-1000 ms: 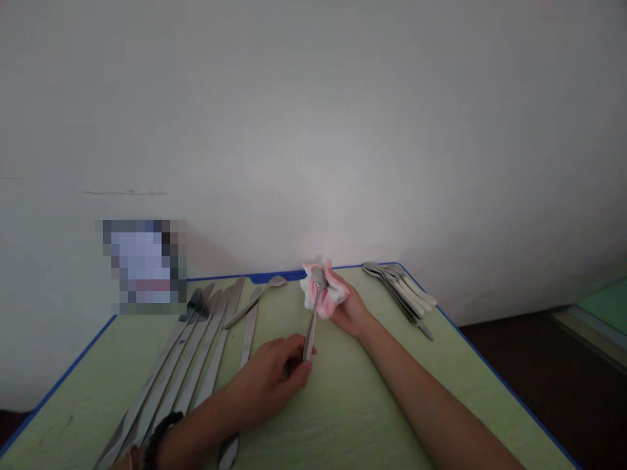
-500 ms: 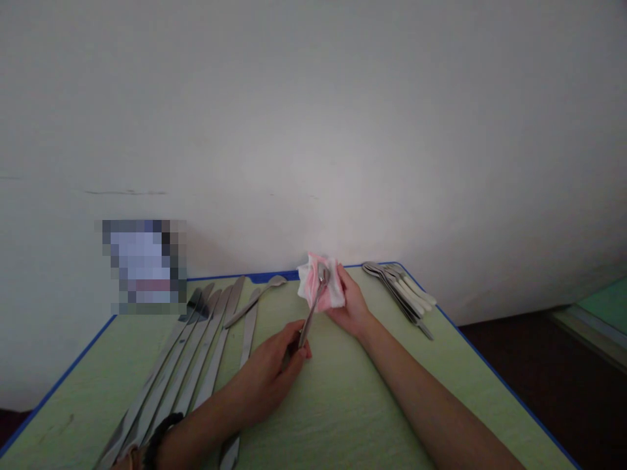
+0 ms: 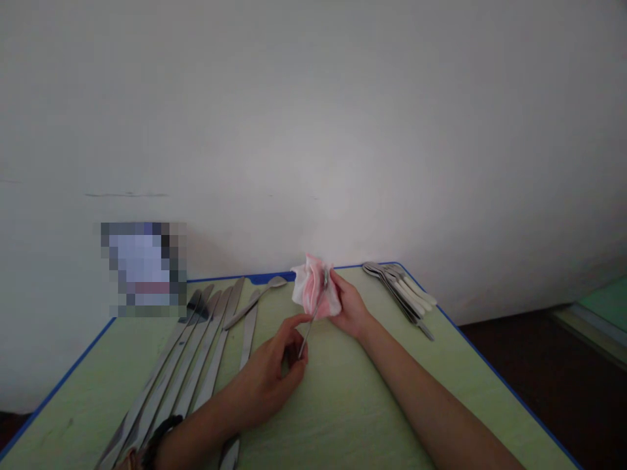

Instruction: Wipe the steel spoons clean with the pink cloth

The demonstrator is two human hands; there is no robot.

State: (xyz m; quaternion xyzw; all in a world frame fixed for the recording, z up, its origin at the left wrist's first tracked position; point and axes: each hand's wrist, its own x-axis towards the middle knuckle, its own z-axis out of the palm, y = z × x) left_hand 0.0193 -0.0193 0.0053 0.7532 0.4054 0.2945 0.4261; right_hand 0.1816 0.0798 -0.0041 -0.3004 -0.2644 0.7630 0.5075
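Note:
My left hand [image 3: 281, 365] grips the handle end of a metal spoon [image 3: 312, 323], which slants up and away over the table. The spoon's bowl rests against a pink and white cloth [image 3: 313, 290]. From the right, my right hand [image 3: 350, 305] holds this cloth, its fingers mostly hidden behind the folds. The spoon now shows nearly edge-on. Left of the cloth, another spoon [image 3: 277, 282] lies with its handle across table knives [image 3: 249, 320].
Several long table knives [image 3: 196, 359] lie side by side on the left of the green table [image 3: 353, 405]. A stack of spoons [image 3: 392, 287], some white-handled, is at the far right. A blurred-out object [image 3: 142, 267] stands back left, near the wall [image 3: 313, 130].
The spoon has turned from facing me to nearly edge-on. The cloth has shifted slightly left and folded around the bowl. My left index finger has stretched out along the handle.

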